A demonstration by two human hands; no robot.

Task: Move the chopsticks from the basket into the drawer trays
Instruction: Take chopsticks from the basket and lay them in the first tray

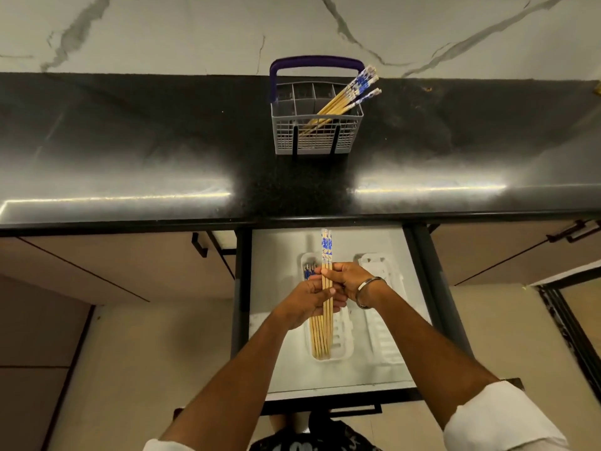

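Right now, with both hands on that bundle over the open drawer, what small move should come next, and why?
Probably lower the bundle of chopsticks straight down into the left tray. The left hand and right hand both have a grip on it directly above that tray, where other chopsticks already lie lengthwise. The right tray looks empty, and more remain in the basket.

Legible text: none. Chopsticks (326,255) and those in the basket (317,125): blue printed pattern on the upper ends, no characters that can be made out. Dark garment (312,442) at the bottom edge: pale printed marks, partly cut off and blurred, unreadable. Trays (380,320), drawer (279,369), counter (162,141): no labels, brands or numbers visible.
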